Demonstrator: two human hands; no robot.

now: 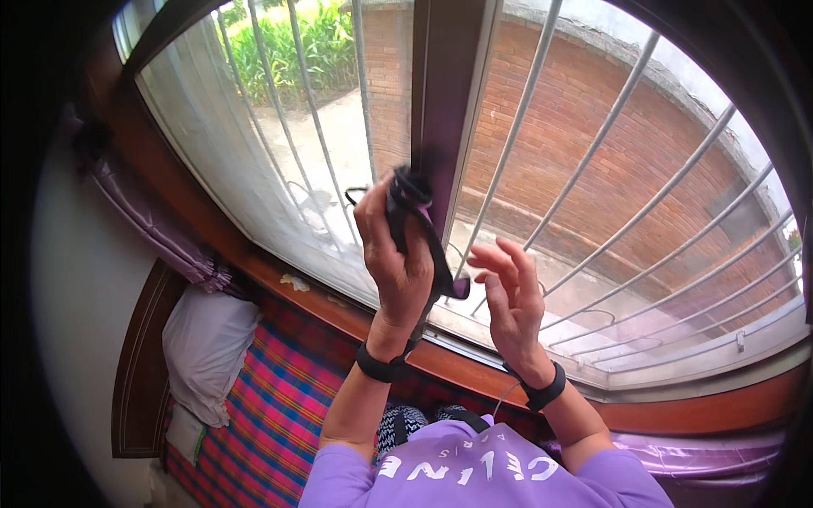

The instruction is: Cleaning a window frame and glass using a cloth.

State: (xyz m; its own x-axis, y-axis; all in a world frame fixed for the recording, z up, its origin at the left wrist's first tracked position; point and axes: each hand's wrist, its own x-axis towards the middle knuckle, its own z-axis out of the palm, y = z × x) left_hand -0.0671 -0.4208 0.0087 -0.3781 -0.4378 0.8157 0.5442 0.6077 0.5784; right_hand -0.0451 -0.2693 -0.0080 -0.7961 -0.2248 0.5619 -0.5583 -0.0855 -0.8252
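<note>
My left hand point(394, 254) is closed around a dark bundle point(409, 190), rolled at the top, blurred, with a thin loop sticking out on the left. From it a dark strap point(444, 267) hangs down to the right and ends in a purplish tip. What exactly the bundle is, I cannot tell. My right hand point(514, 292) is raised a little to the right of the strap's end, fingers apart and slightly curled, holding nothing. Black bands circle both wrists. Behind the hands stands the dark window frame post point(448, 95).
Metal bars point(610, 120) cross the window, with a brick wall point(571, 146) outside. A wooden sill point(444, 355) runs below the glass. To the left are a checked bed cover point(286, 381), a pillow point(206, 343), a dark headboard point(140, 374) and a tied purple curtain point(146, 216).
</note>
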